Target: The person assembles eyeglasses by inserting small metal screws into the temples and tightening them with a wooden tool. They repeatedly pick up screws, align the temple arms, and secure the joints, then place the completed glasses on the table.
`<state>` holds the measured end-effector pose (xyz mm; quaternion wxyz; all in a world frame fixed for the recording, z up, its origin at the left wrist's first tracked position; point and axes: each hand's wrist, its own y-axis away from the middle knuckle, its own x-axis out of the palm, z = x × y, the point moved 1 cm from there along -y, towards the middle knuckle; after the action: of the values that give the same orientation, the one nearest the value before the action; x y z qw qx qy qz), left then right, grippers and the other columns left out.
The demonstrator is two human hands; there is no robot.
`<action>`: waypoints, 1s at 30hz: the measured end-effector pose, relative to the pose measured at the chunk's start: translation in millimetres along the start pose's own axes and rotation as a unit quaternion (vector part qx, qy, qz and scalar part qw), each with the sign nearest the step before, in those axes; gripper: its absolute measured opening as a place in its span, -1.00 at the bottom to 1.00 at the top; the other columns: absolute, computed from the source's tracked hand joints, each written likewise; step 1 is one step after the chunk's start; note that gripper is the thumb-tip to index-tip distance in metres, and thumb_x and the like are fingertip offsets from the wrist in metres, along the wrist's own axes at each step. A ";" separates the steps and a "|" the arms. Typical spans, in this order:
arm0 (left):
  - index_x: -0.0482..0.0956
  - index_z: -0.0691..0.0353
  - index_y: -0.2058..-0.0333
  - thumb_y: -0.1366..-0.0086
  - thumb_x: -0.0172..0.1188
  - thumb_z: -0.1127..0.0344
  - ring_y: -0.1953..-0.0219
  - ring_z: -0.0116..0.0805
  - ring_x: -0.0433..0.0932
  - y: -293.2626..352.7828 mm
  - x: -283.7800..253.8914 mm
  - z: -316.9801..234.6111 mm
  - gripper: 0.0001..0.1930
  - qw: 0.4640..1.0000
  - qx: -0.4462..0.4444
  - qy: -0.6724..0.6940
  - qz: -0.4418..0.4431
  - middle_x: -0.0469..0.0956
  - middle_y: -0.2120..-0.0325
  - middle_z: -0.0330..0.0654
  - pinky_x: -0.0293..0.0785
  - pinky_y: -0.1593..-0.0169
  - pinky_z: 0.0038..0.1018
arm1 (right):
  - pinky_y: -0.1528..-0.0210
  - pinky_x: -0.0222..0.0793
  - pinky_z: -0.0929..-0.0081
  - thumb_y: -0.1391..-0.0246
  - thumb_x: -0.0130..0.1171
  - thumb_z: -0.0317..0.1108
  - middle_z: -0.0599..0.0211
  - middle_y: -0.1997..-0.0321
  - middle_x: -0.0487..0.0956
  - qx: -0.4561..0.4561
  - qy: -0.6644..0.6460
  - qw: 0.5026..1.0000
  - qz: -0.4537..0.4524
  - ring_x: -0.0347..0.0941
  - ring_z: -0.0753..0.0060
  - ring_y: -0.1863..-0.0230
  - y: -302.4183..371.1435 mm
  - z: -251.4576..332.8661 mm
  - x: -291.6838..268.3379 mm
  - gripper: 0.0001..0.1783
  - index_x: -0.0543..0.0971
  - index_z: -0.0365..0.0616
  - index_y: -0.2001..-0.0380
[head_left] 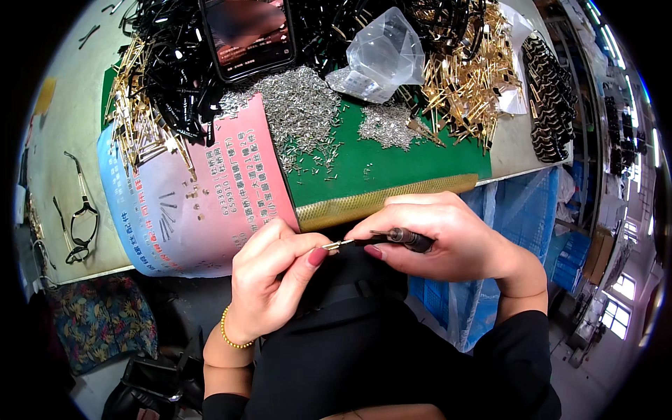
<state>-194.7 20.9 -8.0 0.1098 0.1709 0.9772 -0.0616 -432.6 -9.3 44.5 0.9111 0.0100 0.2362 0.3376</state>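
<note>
My left hand (269, 276), with a beaded gold bracelet at the wrist, pinches a small gold metal part (334, 246) between thumb and index finger. Facing it, my right hand (444, 238) has its fingers closed around a dark-handled screwdriver (411, 241), whose thin shaft points left. The right thumb and index finger also come together by a small dark piece at the gold part; its kind cannot be made out. Both hands are held over my lap, just in front of the table edge. A gold mesh strip (392, 203) runs along that edge.
Silver pins (301, 112) are heaped on the green mat (364, 164). Gold temple arms (469, 84) and black frames (175, 84) pile up behind. A phone (248, 42) and a clear plastic container (385, 52) stand at the back. Eyeglasses (85, 213) lie far left, beside a printed sheet (189, 231).
</note>
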 end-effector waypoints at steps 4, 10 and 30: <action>0.72 0.30 0.25 -0.26 0.33 0.48 0.53 -0.35 0.38 -2.6 1.4 -1.0 -0.91 0.999 0.007 -0.006 0.034 0.44 0.56 -0.21 0.30 0.42 -0.44 | 0.21 0.55 0.37 -0.12 0.34 -0.42 0.26 0.21 0.68 0.014 -0.010 1.000 0.001 0.64 0.18 0.22 5.7 -0.1 -1.7 -0.74 0.67 -0.07 0.09; 0.71 0.22 0.27 -0.15 0.37 0.47 0.54 -0.24 0.36 -3.5 13.7 -1.5 -0.86 0.992 0.075 -0.073 0.063 0.38 0.59 -0.22 0.30 0.42 -0.36 | 0.24 0.51 0.32 -0.11 0.38 -0.30 0.31 0.31 0.64 -0.014 0.072 0.997 0.017 0.62 0.20 0.26 11.2 -1.3 6.1 -0.76 0.65 -0.10 0.17; 0.46 0.36 -0.01 -0.56 -0.01 0.39 0.50 -0.60 0.55 -4.9 21.6 9.6 -0.81 0.975 -0.187 0.117 -0.028 0.73 0.24 -0.10 0.49 0.46 -0.66 | 0.46 0.48 0.29 -0.10 0.24 -0.45 0.29 0.28 0.38 0.064 0.353 0.931 -0.068 0.49 0.22 0.47 21.2 -32.6 -10.6 -0.50 0.58 0.23 -0.12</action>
<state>-214.3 21.8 -21.9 0.0234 0.1255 0.9820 0.1395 -466.8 -4.2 23.8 0.7872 -0.0679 0.5637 0.2408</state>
